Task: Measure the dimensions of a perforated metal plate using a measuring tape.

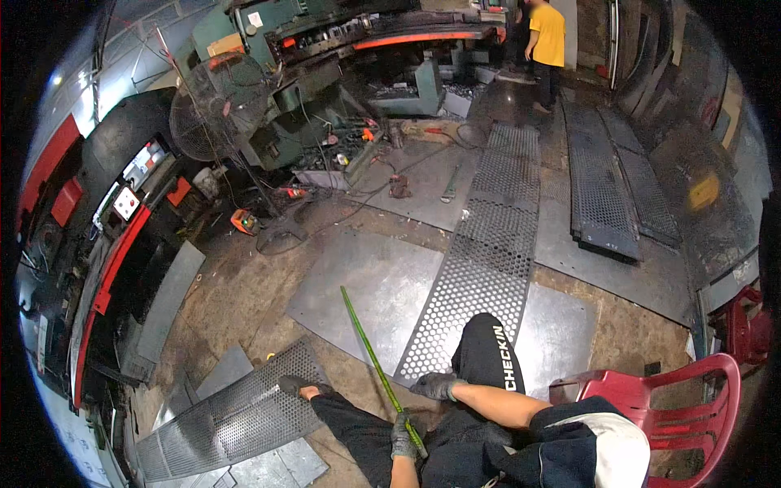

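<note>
My left hand [403, 437], in a grey glove, is closed around the lower part of a long, thin green rod [370, 351]. The rod slants up and away to the left, its far end over a flat metal plate. At the near edge of a long perforated metal sheet [476, 285] is my gloved right hand [437, 385], beside my bent knee. Its fingers appear closed on that edge, though the dark glove hides their detail. The sheet runs away from me across the floor plates. By my left foot lies another perforated sheet [236, 415], slightly curved.
A red plastic chair [691, 407] stands at the right. More perforated sheets [602, 187] are stacked farther right. A wrench [451, 187] lies on a floor plate. Beyond are a standing fan [215, 110], cables, machinery and a person in a yellow shirt [549, 37].
</note>
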`<action>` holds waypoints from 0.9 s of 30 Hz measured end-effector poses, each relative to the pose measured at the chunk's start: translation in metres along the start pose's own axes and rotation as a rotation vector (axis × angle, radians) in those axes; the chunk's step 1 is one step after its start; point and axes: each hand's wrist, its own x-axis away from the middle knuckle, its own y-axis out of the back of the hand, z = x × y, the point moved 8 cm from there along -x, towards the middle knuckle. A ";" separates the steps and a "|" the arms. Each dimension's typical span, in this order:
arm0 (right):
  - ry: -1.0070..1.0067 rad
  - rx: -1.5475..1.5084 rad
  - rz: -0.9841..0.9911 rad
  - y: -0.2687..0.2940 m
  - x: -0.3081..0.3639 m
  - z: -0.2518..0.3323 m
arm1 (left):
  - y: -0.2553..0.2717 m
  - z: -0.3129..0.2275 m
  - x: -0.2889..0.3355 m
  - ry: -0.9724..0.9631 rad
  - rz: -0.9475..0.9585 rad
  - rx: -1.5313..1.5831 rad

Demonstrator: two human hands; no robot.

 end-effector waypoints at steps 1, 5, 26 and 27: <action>-0.112 0.042 0.037 0.005 0.004 -0.018 | -0.029 0.003 0.015 0.012 -0.097 -0.085; -0.096 0.045 0.056 -0.007 -0.010 -0.040 | -0.059 -0.008 0.054 -0.062 -0.342 -0.255; 0.454 0.290 0.050 -0.032 -0.027 0.036 | -0.109 -0.048 0.121 -0.454 -0.245 -0.729; 0.331 0.150 0.087 -0.027 -0.035 0.019 | -0.117 -0.046 0.116 -0.387 -0.221 -0.698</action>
